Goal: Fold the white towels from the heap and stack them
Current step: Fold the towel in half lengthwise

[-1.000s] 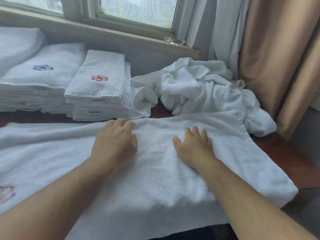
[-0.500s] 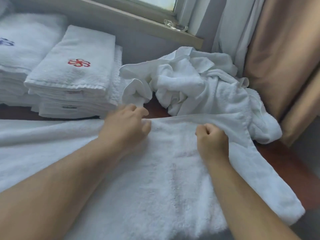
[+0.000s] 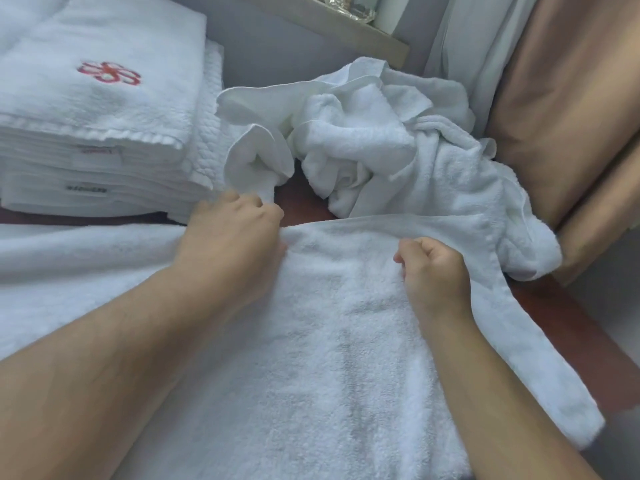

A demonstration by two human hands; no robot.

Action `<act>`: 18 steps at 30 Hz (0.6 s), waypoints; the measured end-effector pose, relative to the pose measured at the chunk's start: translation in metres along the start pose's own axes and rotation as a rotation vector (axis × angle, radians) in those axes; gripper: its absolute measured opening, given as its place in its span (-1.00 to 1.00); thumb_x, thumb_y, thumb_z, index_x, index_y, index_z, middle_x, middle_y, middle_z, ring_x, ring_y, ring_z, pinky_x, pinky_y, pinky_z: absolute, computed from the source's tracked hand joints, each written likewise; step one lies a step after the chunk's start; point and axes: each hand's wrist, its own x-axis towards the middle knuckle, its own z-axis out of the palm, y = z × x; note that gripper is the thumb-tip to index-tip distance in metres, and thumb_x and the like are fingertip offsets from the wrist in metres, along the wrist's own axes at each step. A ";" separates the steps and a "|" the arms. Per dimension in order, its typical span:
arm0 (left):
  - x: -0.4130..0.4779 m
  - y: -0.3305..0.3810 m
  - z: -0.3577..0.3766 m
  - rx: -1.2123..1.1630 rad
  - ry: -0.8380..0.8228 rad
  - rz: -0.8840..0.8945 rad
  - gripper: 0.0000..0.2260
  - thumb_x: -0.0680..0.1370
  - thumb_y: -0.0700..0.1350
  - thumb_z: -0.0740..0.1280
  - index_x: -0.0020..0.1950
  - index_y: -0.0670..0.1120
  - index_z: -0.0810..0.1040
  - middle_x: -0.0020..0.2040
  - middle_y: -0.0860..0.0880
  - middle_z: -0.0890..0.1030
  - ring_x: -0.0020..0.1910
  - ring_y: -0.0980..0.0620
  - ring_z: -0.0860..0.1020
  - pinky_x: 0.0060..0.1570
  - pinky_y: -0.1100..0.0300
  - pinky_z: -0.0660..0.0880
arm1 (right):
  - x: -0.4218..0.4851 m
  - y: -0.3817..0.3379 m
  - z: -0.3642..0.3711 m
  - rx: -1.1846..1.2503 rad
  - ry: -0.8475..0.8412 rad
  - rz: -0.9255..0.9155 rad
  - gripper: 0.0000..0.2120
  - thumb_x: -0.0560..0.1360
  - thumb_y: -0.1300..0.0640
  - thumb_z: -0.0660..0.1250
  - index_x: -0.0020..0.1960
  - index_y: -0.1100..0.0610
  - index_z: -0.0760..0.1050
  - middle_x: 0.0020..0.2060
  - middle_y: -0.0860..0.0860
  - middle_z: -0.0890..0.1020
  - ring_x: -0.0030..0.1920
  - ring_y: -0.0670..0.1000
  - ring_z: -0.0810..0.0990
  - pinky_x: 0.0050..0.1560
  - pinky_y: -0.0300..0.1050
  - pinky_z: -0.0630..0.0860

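The towel [image 3: 329, 341] is gripped by left hand [image 3: 235, 244] and right hand [image 3: 433, 268] (fingers curled), presumably for folding, the heap [image 3: 398, 140] just beyond both grips.

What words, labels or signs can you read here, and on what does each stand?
Red flower emblem on the top folded towel: a sign, no letters.
Red-printed tag on the towel stack: too blurred to read.
Dark-printed tag lower down: too blurred to read.

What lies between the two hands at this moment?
Only the spread towel: its far edge runs from the left hand to the right hand, both gripping it, seen in the head view.
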 end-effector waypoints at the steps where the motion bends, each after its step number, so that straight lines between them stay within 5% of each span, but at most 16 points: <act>1: 0.000 0.000 0.000 0.007 -0.004 0.012 -0.75 0.64 0.10 0.20 0.26 0.07 0.52 0.15 0.02 0.55 0.22 -0.09 0.42 0.07 -0.01 0.34 | 0.000 0.000 0.000 -0.002 -0.003 -0.003 -0.69 0.39 -0.05 0.23 -0.28 0.22 0.45 -0.56 -0.18 0.44 -0.53 -0.17 0.33 -0.39 -0.16 0.28; 6: -0.004 -0.002 0.000 -0.064 0.021 0.066 -0.79 0.65 0.00 0.18 0.24 0.10 0.52 0.12 0.01 0.53 0.17 -0.09 0.42 0.05 -0.01 0.29 | 0.000 0.002 0.000 -0.004 -0.014 -0.023 -0.75 0.38 -0.05 0.23 -0.28 0.14 0.46 -0.56 -0.14 0.38 -0.53 -0.16 0.30 -0.52 -0.29 0.26; 12: -0.011 0.003 -0.008 -0.206 0.117 0.096 -0.87 0.67 -0.05 0.13 0.20 0.06 0.37 -0.01 0.08 0.59 0.01 -0.05 0.55 0.16 0.00 0.29 | 0.001 0.001 0.002 -0.023 -0.004 -0.010 -0.73 0.37 -0.09 0.22 -0.25 0.11 0.50 -0.53 -0.11 0.40 -0.51 -0.13 0.31 -0.40 -0.15 0.29; 18: -0.015 0.005 -0.014 -0.259 0.181 0.140 -0.56 0.56 -0.12 0.35 0.41 0.11 0.37 0.23 0.07 0.53 0.21 0.01 0.51 0.25 0.04 0.29 | 0.002 0.005 0.002 -0.006 -0.021 -0.004 -0.68 0.38 -0.08 0.22 -0.23 0.21 0.45 -0.47 -0.05 0.40 -0.44 -0.06 0.31 -0.37 -0.10 0.29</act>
